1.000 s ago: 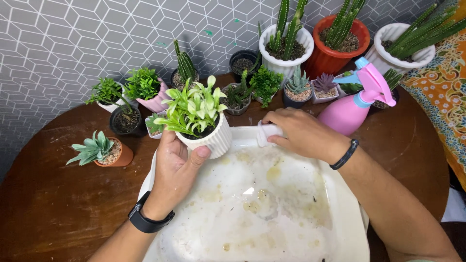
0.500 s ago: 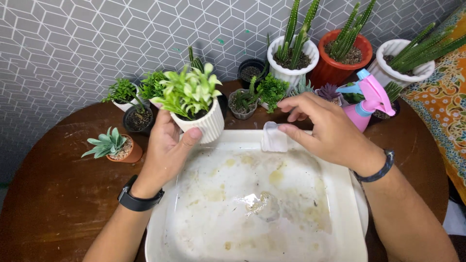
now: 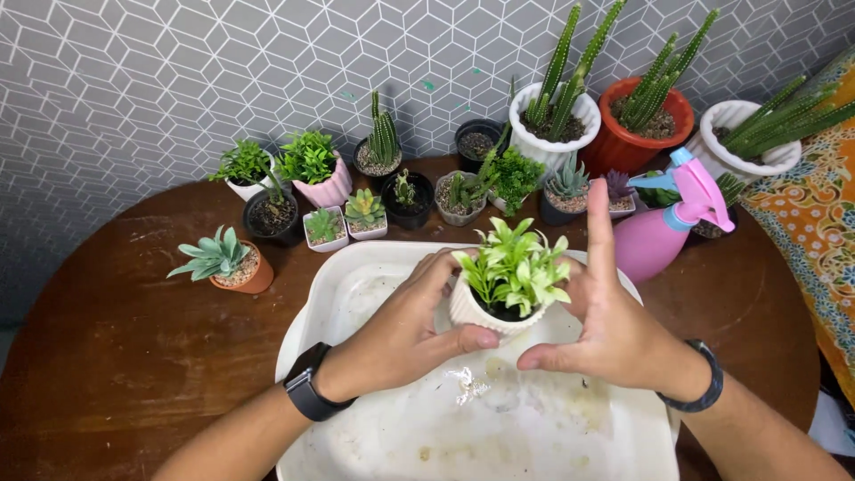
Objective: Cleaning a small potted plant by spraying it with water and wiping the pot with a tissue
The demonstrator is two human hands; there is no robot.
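Note:
My left hand (image 3: 401,334) holds a small white ribbed pot (image 3: 470,313) with a green-and-yellow leafy plant (image 3: 515,269), low over a stained white tray (image 3: 322,294). The thumb lies along the pot's lower front. My right hand (image 3: 616,331) is spread beside the pot's right side, index finger pointing up and thumb reaching under towards the pot. Whether its palm touches the pot is hidden by the leaves. The small white piece it held earlier is out of sight.
A pink spray bottle (image 3: 663,233) stands right of the tray. Behind it is a row of several small potted succulents and cacti, with a terracotta pot (image 3: 233,267) at left and large cactus pots (image 3: 554,125) against the patterned wall. A round brown table (image 3: 116,356) is underneath.
My left hand brought the potted plant from the tray's far left corner down over the tray's middle. My right hand moved in beside the pot, and its small white piece went out of view.

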